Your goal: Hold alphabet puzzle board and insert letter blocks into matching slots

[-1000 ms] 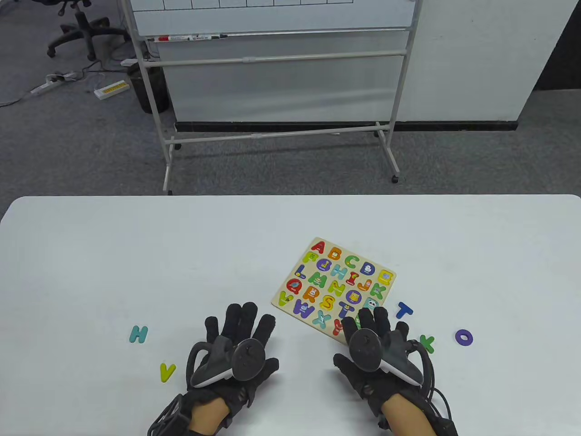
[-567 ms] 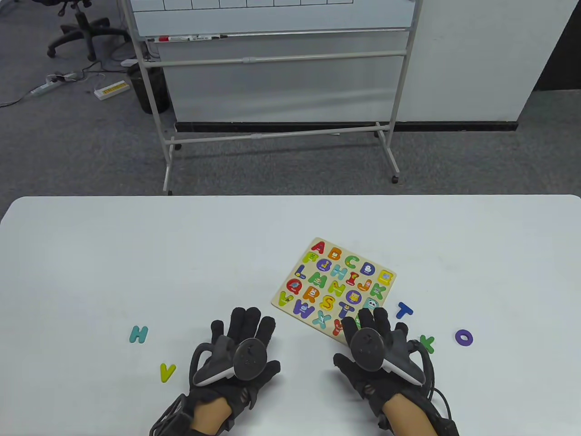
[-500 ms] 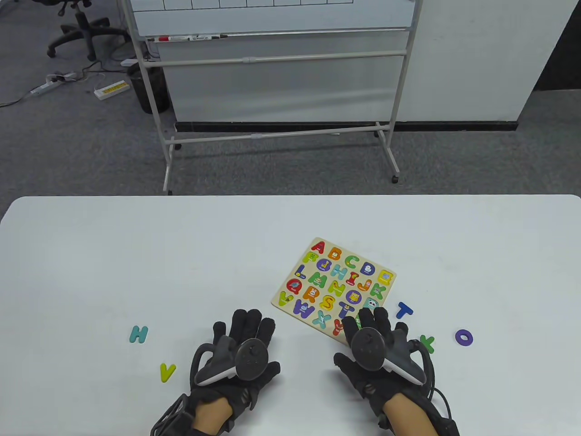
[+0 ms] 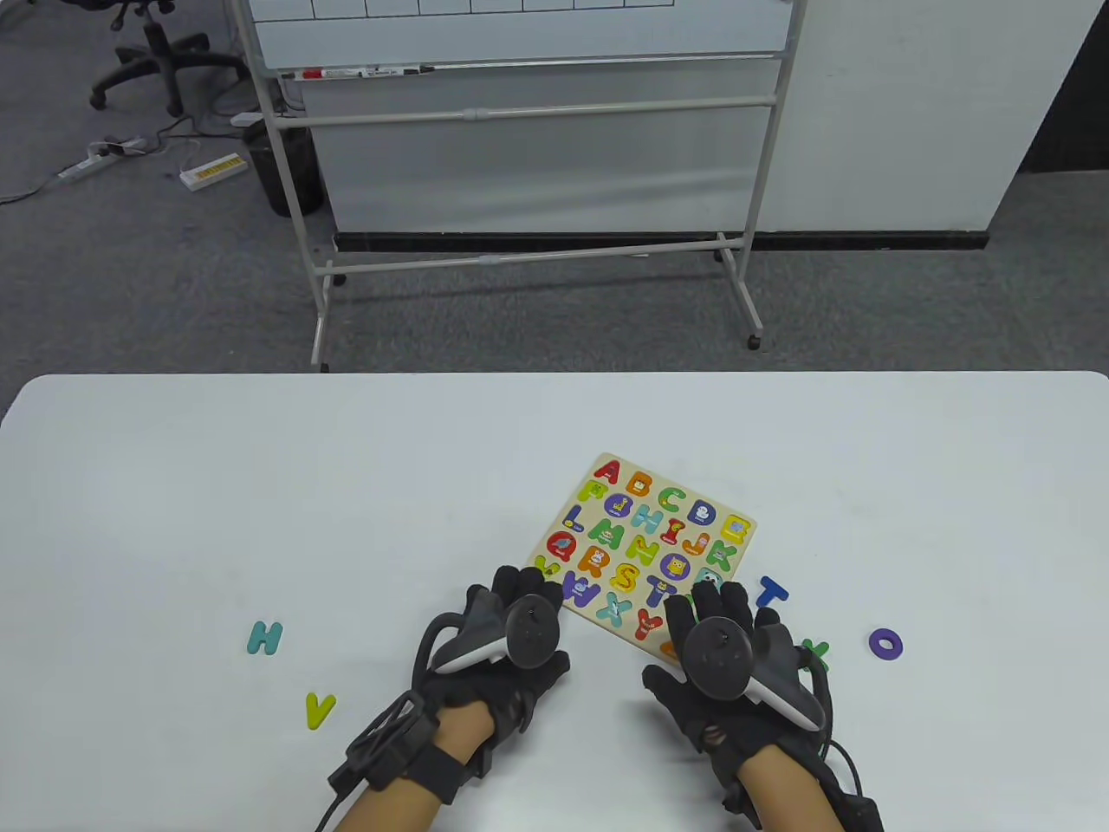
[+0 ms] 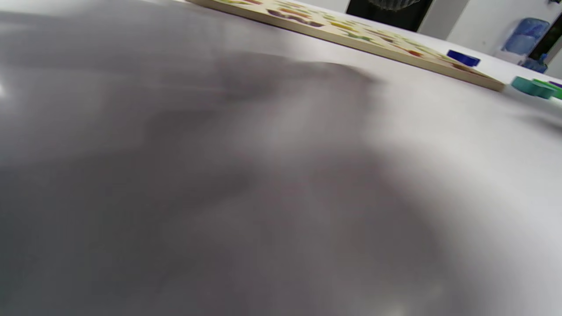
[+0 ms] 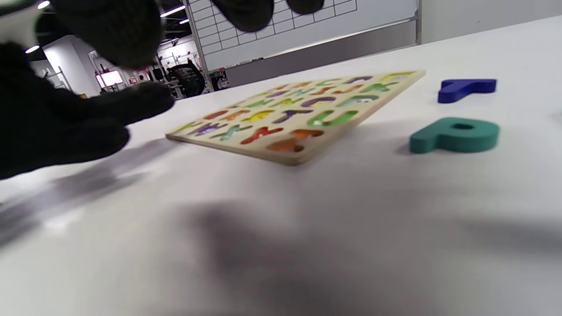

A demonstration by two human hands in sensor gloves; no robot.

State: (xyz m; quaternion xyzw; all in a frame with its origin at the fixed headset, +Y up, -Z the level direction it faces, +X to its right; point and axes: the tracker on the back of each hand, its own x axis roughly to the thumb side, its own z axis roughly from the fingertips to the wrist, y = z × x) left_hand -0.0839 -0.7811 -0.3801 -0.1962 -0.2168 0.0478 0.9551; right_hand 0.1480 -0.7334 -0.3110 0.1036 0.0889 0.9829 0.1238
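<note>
A wide white rectangular table (image 4: 260,485) carries everything here. Right of centre lies a square wooden alphabet puzzle board (image 4: 637,546), turned askew. At its 4 o'clock, just beside the edge, sits a dark blue letter T block (image 4: 770,593), then a green letter K block (image 4: 815,652) (partly hidden) and, further toward 4 o'clock, a purple letter O block (image 4: 885,643). A teal letter P block (image 6: 454,135) lies near the board's corner. Well apart at 8 o'clock rest a teal letter H block (image 4: 265,637) and a yellow-green letter V block (image 4: 319,710).
</note>
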